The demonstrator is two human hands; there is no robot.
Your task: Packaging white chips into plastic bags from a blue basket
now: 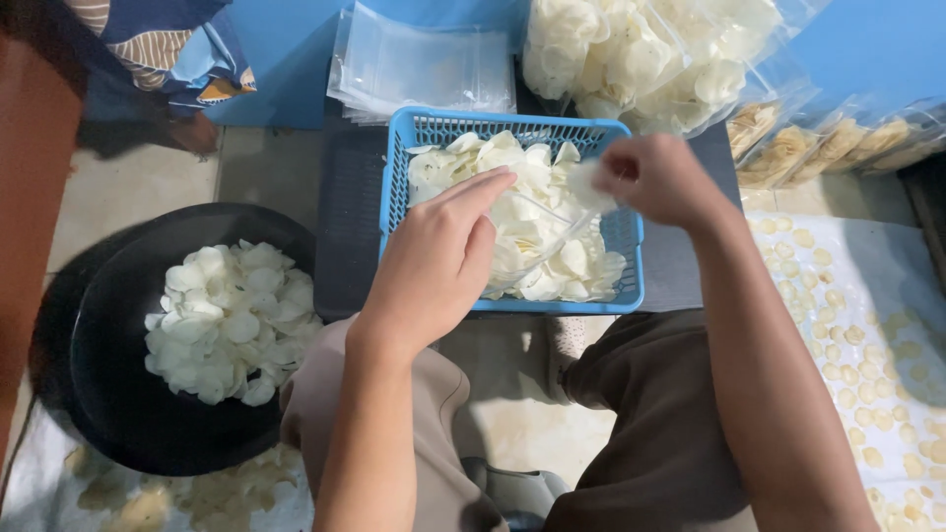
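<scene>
Crackers (pixel 537 232) fill basket (pixel 512 133); both hands (pixel 439 261) hold bag (pixel 552 236).

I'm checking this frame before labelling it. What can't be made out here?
- Right hand: motion blur hides what it pinches.
- Left hand covers part of the basket; whether it holds the clear bag is unclear.
- Black bowl: its left side is lost in shadow.

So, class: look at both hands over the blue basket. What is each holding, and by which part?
The left hand and right hand hold a clear plastic bag by its opening edge over the blue basket; the right hand also pinches white crackers.
</scene>
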